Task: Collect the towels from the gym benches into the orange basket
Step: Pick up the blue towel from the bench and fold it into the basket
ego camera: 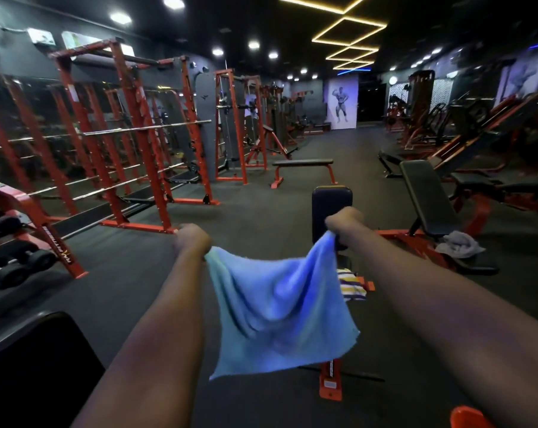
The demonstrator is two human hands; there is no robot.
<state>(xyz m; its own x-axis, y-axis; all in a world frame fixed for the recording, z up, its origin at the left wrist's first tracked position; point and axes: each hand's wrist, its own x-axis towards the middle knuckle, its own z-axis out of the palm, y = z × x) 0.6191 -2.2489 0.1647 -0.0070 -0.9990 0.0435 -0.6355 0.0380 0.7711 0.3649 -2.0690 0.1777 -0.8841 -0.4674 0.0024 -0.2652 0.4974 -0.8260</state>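
Clamping fuzzy, squarish blue towel corners: fingers of left hand and right hand.

The blue towel hangs in front of the bench, hiding its seat and most of a striped towel lying behind it. On the left hand and right hand, the fingers curl out of sight. Of the orange basket only a bit of rim shows, cut off at the bottom edge. The far machines are a blur.
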